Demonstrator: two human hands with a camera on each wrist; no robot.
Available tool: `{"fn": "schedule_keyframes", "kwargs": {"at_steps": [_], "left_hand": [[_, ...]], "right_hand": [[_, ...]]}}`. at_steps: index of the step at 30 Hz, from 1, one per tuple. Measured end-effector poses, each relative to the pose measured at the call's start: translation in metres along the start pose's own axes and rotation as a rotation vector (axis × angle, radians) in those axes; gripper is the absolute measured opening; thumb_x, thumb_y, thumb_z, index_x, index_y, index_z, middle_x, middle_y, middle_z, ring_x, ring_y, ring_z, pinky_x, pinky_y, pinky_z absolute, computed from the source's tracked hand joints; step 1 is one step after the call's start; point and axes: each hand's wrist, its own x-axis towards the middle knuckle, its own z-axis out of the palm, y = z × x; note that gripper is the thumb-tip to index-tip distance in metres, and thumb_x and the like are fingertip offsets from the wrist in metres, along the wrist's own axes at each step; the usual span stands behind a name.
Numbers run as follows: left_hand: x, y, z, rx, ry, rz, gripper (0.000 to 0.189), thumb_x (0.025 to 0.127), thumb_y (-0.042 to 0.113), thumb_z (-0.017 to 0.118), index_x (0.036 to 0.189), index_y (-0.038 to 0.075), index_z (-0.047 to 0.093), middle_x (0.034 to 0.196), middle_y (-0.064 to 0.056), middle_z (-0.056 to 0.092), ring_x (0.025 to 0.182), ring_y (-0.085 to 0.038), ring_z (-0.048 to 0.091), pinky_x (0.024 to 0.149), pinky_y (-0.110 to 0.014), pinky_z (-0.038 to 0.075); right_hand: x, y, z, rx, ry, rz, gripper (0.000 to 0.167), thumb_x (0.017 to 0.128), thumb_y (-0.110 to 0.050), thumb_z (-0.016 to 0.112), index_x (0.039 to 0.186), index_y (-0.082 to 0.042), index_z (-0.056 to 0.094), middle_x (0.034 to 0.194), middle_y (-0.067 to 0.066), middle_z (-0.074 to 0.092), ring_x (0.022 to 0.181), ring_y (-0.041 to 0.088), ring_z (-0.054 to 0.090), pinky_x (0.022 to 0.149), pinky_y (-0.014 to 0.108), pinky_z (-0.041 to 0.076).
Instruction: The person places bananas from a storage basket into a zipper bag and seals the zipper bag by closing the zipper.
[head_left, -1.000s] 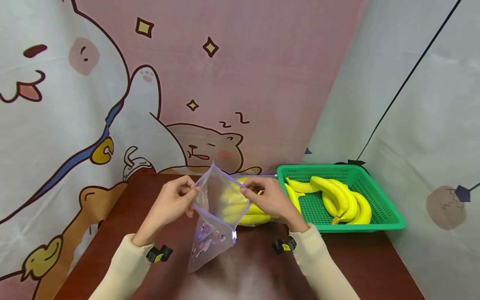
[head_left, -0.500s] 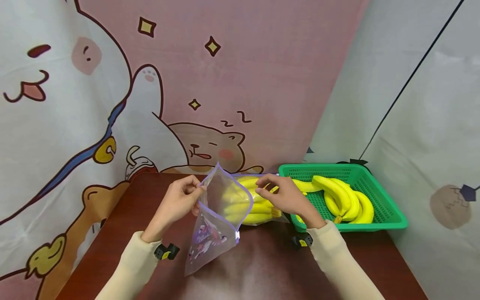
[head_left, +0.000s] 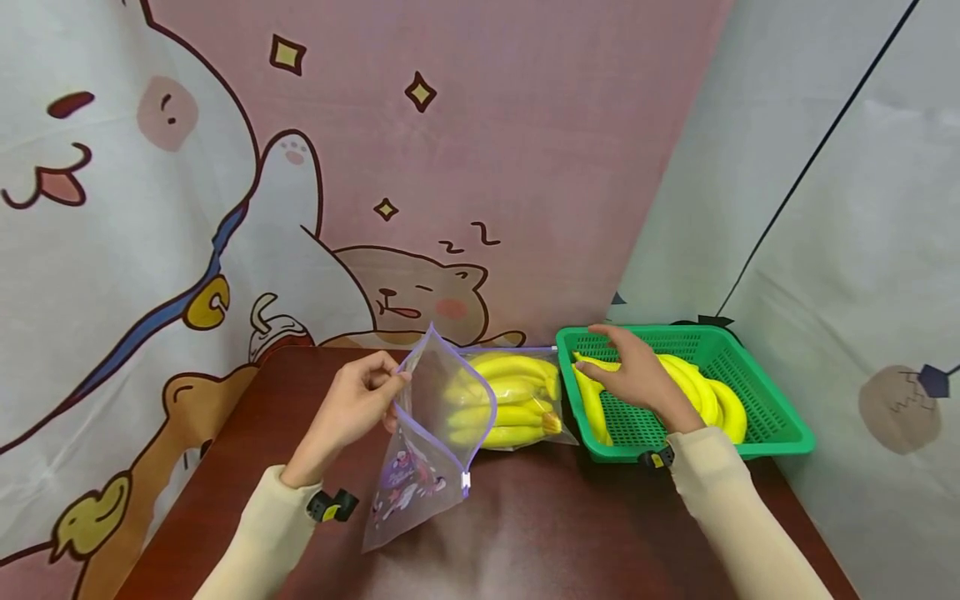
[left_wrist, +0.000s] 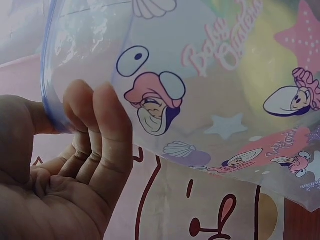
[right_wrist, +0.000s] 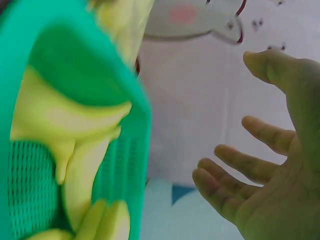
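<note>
My left hand (head_left: 363, 395) pinches the purple-edged rim of a clear zip bag (head_left: 420, 475), whose mouth gapes open over the table. Cartoon shells and pink lettering are printed on the bag (left_wrist: 220, 90) in the left wrist view. Over the left part of a green basket (head_left: 697, 454) hovers my right hand (head_left: 637, 375), its fingers spread and holding nothing. Beneath and beside it lie yellow bananas (head_left: 592, 404). In the right wrist view the bananas (right_wrist: 65, 117) sit inside the basket, apart from the open right hand (right_wrist: 270, 165).
Behind the held bag lies a second clear zip bag (head_left: 567, 433) with several bananas (head_left: 517, 412) in it, close against the basket's left side. Everything stands on a dark red-brown table (head_left: 540, 517). A cartoon-printed cloth (head_left: 555, 167) hangs behind the table.
My right hand has let go of the bag's rim and moved right, over the basket, with its fingers opening. My left hand still pinches the bag at nearly the same place.
</note>
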Motion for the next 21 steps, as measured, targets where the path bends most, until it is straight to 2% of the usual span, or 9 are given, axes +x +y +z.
{"fn": "schedule_keyframes", "kwargs": {"at_steps": [6, 16, 21], "left_hand": [[-0.002, -0.001, 0.000, -0.004, -0.005, -0.008, 0.024, 0.101, 0.022, 0.066, 0.097, -0.002, 0.063, 0.059, -0.010, 0.059, 0.046, -0.024, 0.063, 0.046, -0.037, 0.056], [-0.001, -0.004, -0.002, -0.016, -0.007, -0.015, 0.028, 0.101, 0.023, 0.067, 0.098, -0.004, 0.062, 0.060, -0.009, 0.058, 0.046, -0.022, 0.062, 0.046, -0.036, 0.056], [-0.001, -0.002, -0.003, -0.008, -0.012, -0.020, 0.027, 0.101, 0.024, 0.066, 0.097, -0.002, 0.062, 0.060, -0.009, 0.059, 0.047, -0.024, 0.064, 0.044, -0.033, 0.052]], "right_hand": [[0.005, 0.036, -0.012, -0.081, -0.027, 0.054, 0.084, 0.097, -0.056, 0.063, 0.160, -0.011, 0.031, 0.163, 0.029, 0.027, 0.147, 0.057, 0.025, 0.113, 0.077, 0.028], [0.010, 0.098, -0.025, -0.134, -0.087, 0.183, 0.096, 0.096, -0.062, 0.059, 0.161, -0.002, 0.022, 0.160, 0.042, 0.018, 0.142, 0.068, 0.017, 0.108, 0.082, 0.025], [0.010, 0.119, -0.033, -0.130, -0.106, 0.248, 0.099, 0.096, -0.062, 0.060, 0.160, 0.002, 0.020, 0.158, 0.045, 0.015, 0.141, 0.069, 0.012, 0.109, 0.083, 0.018]]}}
